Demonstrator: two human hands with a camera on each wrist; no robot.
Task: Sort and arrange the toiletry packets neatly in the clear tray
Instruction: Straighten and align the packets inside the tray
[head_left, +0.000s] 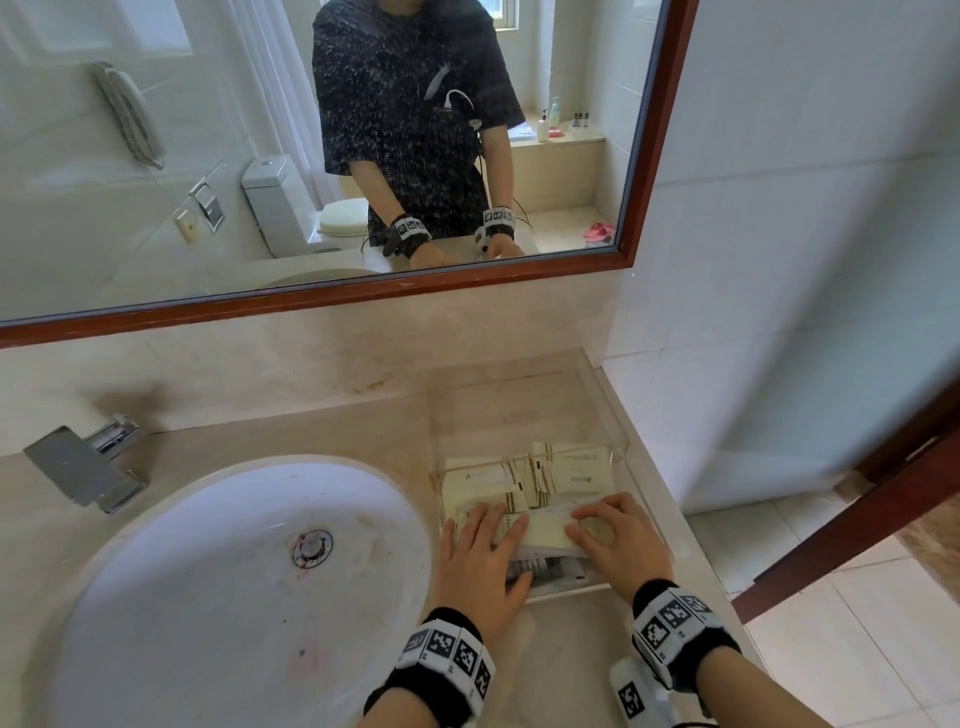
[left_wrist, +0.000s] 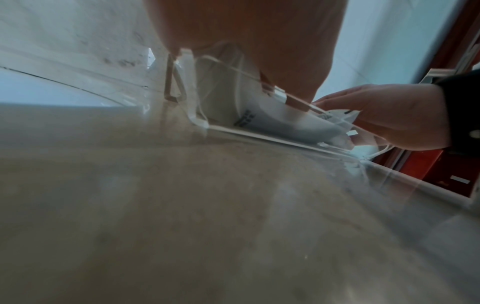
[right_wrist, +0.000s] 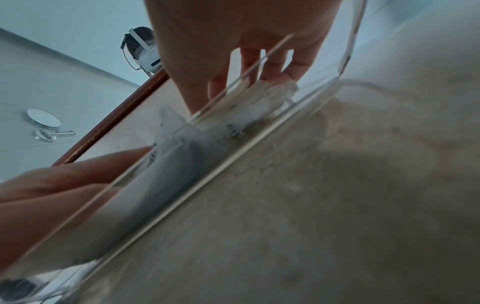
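A clear tray (head_left: 609, 410) stands on the counter right of the sink. Cream toiletry packets (head_left: 576, 474) stand upright in its middle. More packets (head_left: 543, 535) lie flat in a pile at its near end. My left hand (head_left: 483, 540) lies flat on the left of that pile, fingers straight, thumb by a printed packet. My right hand (head_left: 613, 535) has curled fingers pinching the pile's right side. In the left wrist view my palm (left_wrist: 246, 41) covers the tray wall (left_wrist: 259, 135). The right hand (left_wrist: 389, 115) reaches in. In the right wrist view, fingers (right_wrist: 272, 67) dip onto a white packet (right_wrist: 259, 98).
The white basin (head_left: 234, 571) and chrome faucet (head_left: 88, 462) sit left of the tray. A wood-framed mirror (head_left: 311, 156) runs behind. The counter's edge and a tiled wall lie close to the tray's right side. A brown door frame (head_left: 857, 519) stands beyond.
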